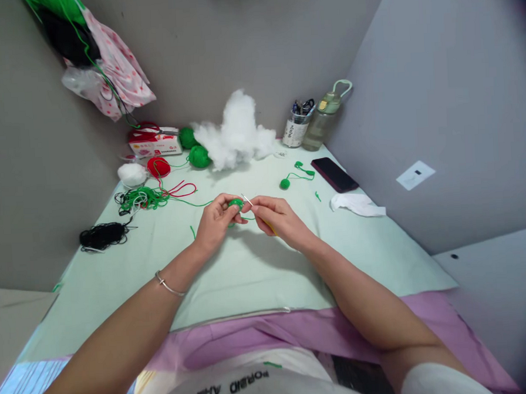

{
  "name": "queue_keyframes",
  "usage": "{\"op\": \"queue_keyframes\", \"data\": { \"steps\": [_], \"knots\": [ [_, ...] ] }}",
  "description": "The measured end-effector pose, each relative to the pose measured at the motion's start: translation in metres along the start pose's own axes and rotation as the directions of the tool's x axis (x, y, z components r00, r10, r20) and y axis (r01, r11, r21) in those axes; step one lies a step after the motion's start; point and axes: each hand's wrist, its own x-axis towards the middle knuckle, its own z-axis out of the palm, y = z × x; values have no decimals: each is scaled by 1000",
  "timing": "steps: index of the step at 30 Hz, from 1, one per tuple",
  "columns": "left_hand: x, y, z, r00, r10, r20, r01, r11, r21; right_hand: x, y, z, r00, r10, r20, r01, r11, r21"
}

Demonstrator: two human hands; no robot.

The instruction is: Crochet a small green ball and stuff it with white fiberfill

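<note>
In the middle of the table, my left hand [217, 222] pinches a small green crochet piece [236, 203] between thumb and fingers. Close beside it, my right hand [278, 217] is closed round a crochet hook [246, 199] with a silvery shaft and a yellow handle that shows below the fingers. The hook's tip is near the crochet piece; whether it passes through a stitch is too small to tell. Green yarn [197, 204] runs from my left hand toward a tangled pile of green yarn [144, 198] on the left.
White stuffing [237, 133] and green yarn balls [199, 157] lie at the back. Black yarn [101, 236], a red yarn ball [158, 166] and a box [155, 142] are left. Rightward are a phone [335, 174], tissue [358, 205], pen cup [295, 129], bottle [323, 120] and small green crochet pieces [284, 184].
</note>
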Motion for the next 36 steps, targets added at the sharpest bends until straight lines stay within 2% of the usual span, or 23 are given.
{"op": "queue_keyframes", "data": {
  "steps": [5, 11, 15, 22, 30, 36],
  "knots": [
    [0, 1, 0, 999, 35, -18, -34, 998, 60, -1, -2, 2, 996, 28, 86, -23, 998, -51],
    [-1, -3, 1, 993, 110, -52, -99, 979, 181, -1, 1, 2, 991, 69, 115, -65, 997, -37],
    [-2, -8, -1, 986, 160, -56, -138, 950, 279, 2, 2, 1, 985, 111, 132, -117, 992, 42],
    [-4, -12, -5, 979, 206, 3, -188, 890, 415, 5, 0, 0, 961, 192, 201, -235, 947, 218],
    [-6, -10, -1, 977, 213, 11, -196, 879, 435, 7, 2, 5, 975, 185, 125, -214, 932, 291],
    [-7, -6, 4, 984, 180, 4, -170, 918, 358, 4, 1, 14, 991, 130, 37, -135, 974, 182]
  ]
}}
